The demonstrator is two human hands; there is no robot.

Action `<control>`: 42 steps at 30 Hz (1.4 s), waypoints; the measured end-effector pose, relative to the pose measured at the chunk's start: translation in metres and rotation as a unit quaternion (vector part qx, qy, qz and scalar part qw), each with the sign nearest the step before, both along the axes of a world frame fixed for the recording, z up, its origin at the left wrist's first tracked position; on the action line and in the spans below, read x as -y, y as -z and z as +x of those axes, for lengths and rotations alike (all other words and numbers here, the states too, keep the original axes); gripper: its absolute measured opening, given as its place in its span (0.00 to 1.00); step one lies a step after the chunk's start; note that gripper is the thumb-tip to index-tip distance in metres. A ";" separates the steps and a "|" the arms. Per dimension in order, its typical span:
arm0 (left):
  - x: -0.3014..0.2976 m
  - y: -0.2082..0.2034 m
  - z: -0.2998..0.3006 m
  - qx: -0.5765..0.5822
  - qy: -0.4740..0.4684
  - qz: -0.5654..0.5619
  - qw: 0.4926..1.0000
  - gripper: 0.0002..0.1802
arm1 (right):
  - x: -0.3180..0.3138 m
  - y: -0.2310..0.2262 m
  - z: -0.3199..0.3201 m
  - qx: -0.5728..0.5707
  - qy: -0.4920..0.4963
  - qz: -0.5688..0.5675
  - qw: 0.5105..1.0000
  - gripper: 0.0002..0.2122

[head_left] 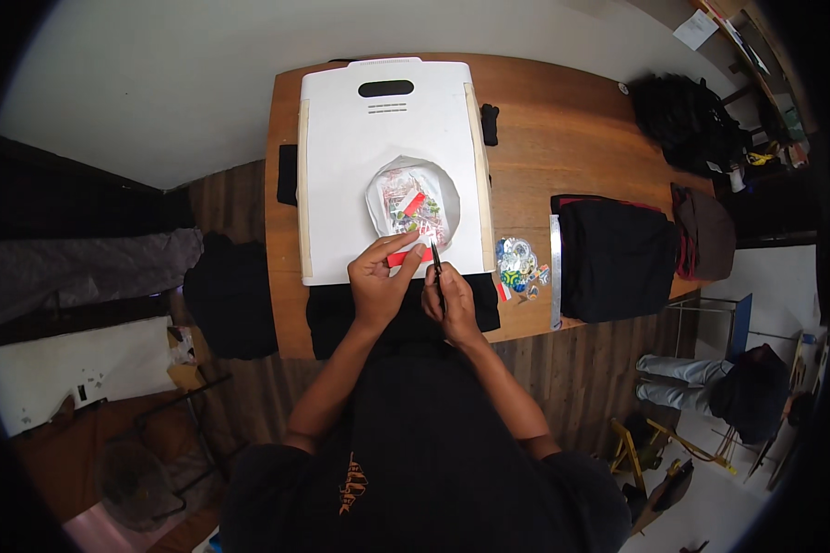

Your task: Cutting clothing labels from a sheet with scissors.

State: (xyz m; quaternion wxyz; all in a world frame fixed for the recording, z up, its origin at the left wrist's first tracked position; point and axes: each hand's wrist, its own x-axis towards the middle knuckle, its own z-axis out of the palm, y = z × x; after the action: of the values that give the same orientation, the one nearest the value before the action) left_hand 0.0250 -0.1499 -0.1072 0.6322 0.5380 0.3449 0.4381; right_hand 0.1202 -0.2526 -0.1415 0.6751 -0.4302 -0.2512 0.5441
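Note:
My left hand point(383, 281) is closed at the fingertips on a small red and white strip point(408, 258), at the near edge of a white board point(337, 184). In my right hand point(452, 304) is a slim black pointed tool point(437, 263), gripped like a pen; its kind is too small to make out. Its tip is close to the strip and my left fingers. Just beyond both hands, a round white-rimmed container point(374, 205) on the board holds colourful printed pieces and another red and white strip point(413, 204).
Right of the board lie round colourful patches point(516, 263), a red and white strip point(503, 292) and a metal ruler point(555, 276). Folded black garments point(615, 258) sit beyond. A black backpack point(687, 120) is at the far right. Another person point(719, 387) stands at right.

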 end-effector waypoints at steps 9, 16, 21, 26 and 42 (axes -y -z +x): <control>0.002 0.000 -0.001 0.004 -0.004 -0.012 1.000 0.15 | 0.000 -0.002 -0.003 -0.006 0.003 0.010 1.000 0.17; 0.003 -0.004 -0.001 0.010 -0.006 -0.016 1.000 0.15 | 0.001 -0.007 -0.006 0.007 0.003 0.006 1.000 0.17; 0.001 -0.005 -0.001 0.014 -0.006 -0.001 1.000 0.15 | 0.004 0.000 -0.005 -0.001 0.005 0.005 1.000 0.17; 0.001 -0.007 0.000 0.007 -0.008 0.007 1.000 0.15 | -0.001 -0.013 -0.005 0.040 -0.001 0.021 0.999 0.18; 0.001 -0.006 -0.001 0.009 -0.011 -0.001 1.000 0.15 | 0.007 -0.001 -0.008 0.000 -0.003 0.000 1.000 0.18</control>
State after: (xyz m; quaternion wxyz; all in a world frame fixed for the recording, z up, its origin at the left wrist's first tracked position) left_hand 0.0243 -0.1512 -0.1011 0.6309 0.5298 0.3453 0.4495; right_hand 0.1123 -0.2598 -0.1409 0.6736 -0.4296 -0.2522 0.5460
